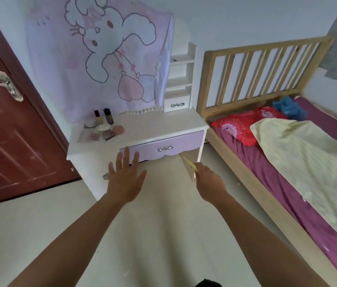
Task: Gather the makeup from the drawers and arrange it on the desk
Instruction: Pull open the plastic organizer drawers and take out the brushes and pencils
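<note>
The makeup (103, 127) sits in a cluster near the back-left corner of the desk (159, 125). Two dark-capped bottles (103, 117) stand upright side by side closest to the back edge. In front of them lie a round pale compact (102, 127), a pink puff (118, 129) just to its right, and flat palettes (90, 136) toward the left edge. The right half of the desk top is bare white.

Under the front edge runs a purple drawer (184, 141) with a silver bow handle (165, 149). At the back-right corner stands a narrow white shelf tower (181, 73) with a small drawer (176, 104) at its base.

The left hand (125, 179) is held out flat, back up, fingers straight and spread, its fingertips in front of the left end of the purple drawer; whether they touch it cannot be told. The right hand (211, 185) is below the desk's right front corner, near the leg, and pinches a thin yellow stick (190, 163) that points up and to the left.

A pale cloth with a cartoon rabbit (109, 48) hangs behind the desk. A dark red door (8, 141) is on the left. On the right is a wooden bed (262, 71) with a red pillow (240, 125) and a pale yellow blanket (308, 158).
</note>
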Action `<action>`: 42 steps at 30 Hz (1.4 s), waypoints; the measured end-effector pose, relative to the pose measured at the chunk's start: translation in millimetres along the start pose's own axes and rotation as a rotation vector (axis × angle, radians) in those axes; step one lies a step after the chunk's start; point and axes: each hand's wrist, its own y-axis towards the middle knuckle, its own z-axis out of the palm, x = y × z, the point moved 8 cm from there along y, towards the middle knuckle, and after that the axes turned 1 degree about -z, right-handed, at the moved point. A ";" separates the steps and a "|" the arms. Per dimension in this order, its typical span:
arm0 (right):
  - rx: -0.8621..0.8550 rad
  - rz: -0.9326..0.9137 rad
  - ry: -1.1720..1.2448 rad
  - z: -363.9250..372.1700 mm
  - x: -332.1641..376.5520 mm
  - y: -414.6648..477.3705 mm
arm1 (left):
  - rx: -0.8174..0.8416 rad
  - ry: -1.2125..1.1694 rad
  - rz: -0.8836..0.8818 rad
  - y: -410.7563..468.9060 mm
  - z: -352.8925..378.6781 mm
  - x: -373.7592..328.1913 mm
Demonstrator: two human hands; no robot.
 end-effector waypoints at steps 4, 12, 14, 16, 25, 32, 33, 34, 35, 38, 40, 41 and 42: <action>0.028 0.020 0.068 31.5 -11.5 104.4 | 0.035 0.015 0.002 94.3 31.3 14.6; 0.150 -0.078 0.230 83.7 11.2 328.4 | 0.110 0.074 -0.145 275.5 60.3 66.4; 0.178 -0.093 0.253 88.3 28.4 382.1 | 0.097 0.057 -0.201 314.0 54.7 86.0; 0.201 -0.105 0.288 94.1 47.5 423.7 | 0.088 0.048 -0.240 340.1 54.4 105.7; 0.382 -0.115 0.316 194.9 141.7 565.7 | 0.256 -0.011 -0.241 446.0 141.3 229.8; 0.531 0.010 0.245 299.8 210.1 635.0 | 0.416 -0.021 -0.114 516.0 217.4 316.6; 0.560 0.010 0.227 316.1 221.0 641.1 | 0.415 -0.029 -0.102 520.3 224.8 324.7; 0.585 0.010 0.208 330.7 230.7 646.0 | 0.415 -0.044 -0.090 522.6 231.5 331.0; 0.608 0.015 0.185 343.9 238.1 649.9 | 0.423 -0.054 -0.077 524.0 237.4 335.5; 0.643 0.049 0.129 368.9 248.8 656.8 | 0.389 -0.046 -0.008 524.8 250.1 342.1; 0.637 0.083 0.120 372.7 249.4 659.9 | 0.377 -0.034 0.013 525.9 252.9 344.7; 0.639 0.103 0.131 372.3 248.4 660.5 | 0.378 -0.029 0.016 526.5 253.2 346.3; 0.647 0.120 0.154 370.9 247.3 660.1 | 0.382 -0.025 0.022 526.5 253.4 347.2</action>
